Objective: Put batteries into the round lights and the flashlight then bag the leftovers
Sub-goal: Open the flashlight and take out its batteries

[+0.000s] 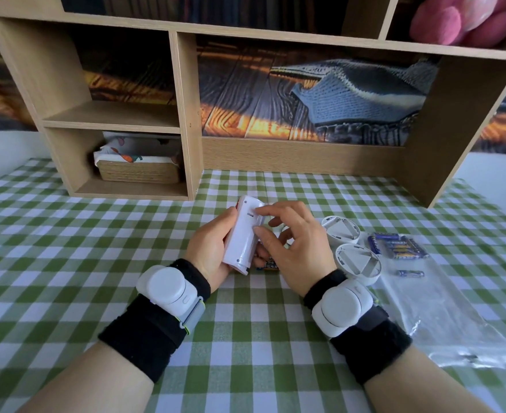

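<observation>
White plastic flashlight [243, 234] is gripped above the table [67, 234] by the left hand [208, 248]; right hand [293, 245] fingertips pinch its cover. Probably light, smooth, slippery; best held around the body.

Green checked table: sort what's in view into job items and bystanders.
Job: white plastic flashlight in left hand, right hand; two round white lights; blue batteries; clear plastic bag.
Bystanders: wooden shelf unit, woven basket, pink plush.
</observation>
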